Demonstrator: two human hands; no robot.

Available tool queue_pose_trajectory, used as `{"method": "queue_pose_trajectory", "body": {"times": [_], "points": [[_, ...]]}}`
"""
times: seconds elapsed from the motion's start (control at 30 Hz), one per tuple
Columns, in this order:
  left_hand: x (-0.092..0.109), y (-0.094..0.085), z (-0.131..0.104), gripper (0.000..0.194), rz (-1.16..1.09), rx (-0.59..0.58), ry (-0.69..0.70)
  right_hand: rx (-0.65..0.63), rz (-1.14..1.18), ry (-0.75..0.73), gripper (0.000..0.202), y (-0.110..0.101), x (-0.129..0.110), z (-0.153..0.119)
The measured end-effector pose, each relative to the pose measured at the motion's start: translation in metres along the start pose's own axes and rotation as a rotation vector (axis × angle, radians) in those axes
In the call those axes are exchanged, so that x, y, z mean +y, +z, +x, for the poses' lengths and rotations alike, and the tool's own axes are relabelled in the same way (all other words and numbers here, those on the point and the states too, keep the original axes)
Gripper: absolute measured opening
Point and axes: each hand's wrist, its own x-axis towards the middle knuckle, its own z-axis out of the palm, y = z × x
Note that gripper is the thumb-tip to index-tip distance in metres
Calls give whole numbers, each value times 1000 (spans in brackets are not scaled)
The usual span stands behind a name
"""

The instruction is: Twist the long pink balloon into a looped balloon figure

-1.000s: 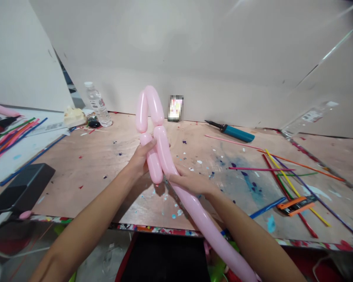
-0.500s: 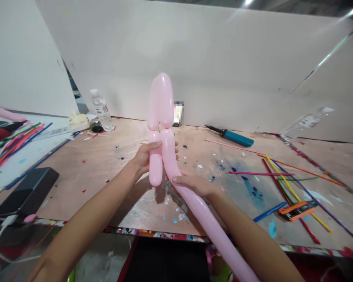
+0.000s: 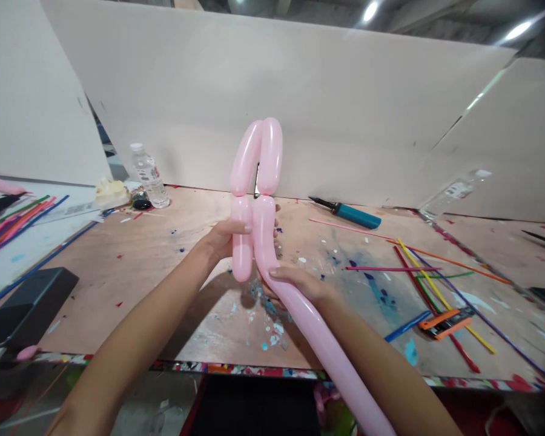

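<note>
A long pink modelling balloon (image 3: 267,230) is held up over the table, with a folded loop of two segments at its top. Below the twists hang a short segment with a rounded end and a long curved length that runs down past the front edge at right. My left hand (image 3: 224,238) wraps around both lengths just under the twists, thumb across the short segment and fingertips showing behind. Lower down, my right hand (image 3: 300,283) is closed around the long length, its thumb on top. The fingers beneath are partly hidden.
A blue hand pump (image 3: 356,215) lies at the back. Uninflated balloons (image 3: 429,269) and an orange-and-black cutter (image 3: 445,323) lie at right. Clear bottles (image 3: 151,178) stand near the white partition (image 3: 200,91). A dark box (image 3: 29,306) sits at front left.
The balloon's top loop has tilted and turned to the right, and its two segments now spread apart lower down. Both hands keep their holds. The whole view has shifted slightly.
</note>
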Motion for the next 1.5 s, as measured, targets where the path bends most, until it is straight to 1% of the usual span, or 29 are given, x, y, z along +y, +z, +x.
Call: {"method": "queue_pose_trajectory", "body": {"times": [0.13, 0.2, 0.33, 0.43, 0.53, 0.63, 0.73, 0.83, 0.97, 1.1, 1.2, 1.3, 1.4, 1.5], "points": [[1, 6, 0, 68, -22, -65, -53, -34, 37, -1, 31, 0, 2, 2], [3, 11, 2, 67, -43, -74, -61, -53, 53, -5, 31, 0, 2, 1], [4, 24, 12, 59, -146, -52, 21, -126, 200, -29, 47, -3, 8, 0], [1, 33, 19, 58, -191, -96, 38, -211, 291, 14, 57, -8, 15, 0], [0, 35, 21, 58, -183, -109, 60, -318, 342, 26, 62, -13, 21, 2], [2, 33, 19, 53, -144, -64, 146, -382, 407, 37, 66, -16, 26, 4], [4, 33, 18, 39, -104, -1, 217, -374, 472, 33, 64, -15, 27, 6], [4, 34, 19, 26, -75, 39, 244, -352, 511, -2, 57, -12, 25, 8], [3, 36, 20, 25, -88, 94, 251, -317, 532, -41, 46, -7, 22, 8], [3, 35, 19, 24, -81, 163, 237, -318, 519, -79, 41, 0, 19, 7], [4, 34, 19, 24, -71, 209, 240, -235, 467, -91, 38, 5, 14, 6], [6, 34, 19, 22, -50, 253, 239, -64, 274, -118, 37, 9, 7, 5], [8, 37, 19, 20, -22, 291, 249, 197, -78, -140, 37, 13, 1, 4], [7, 44, 20, 20, 26, 357, 314, 516, -579, -229, 27, 19, -7, 4]]}}
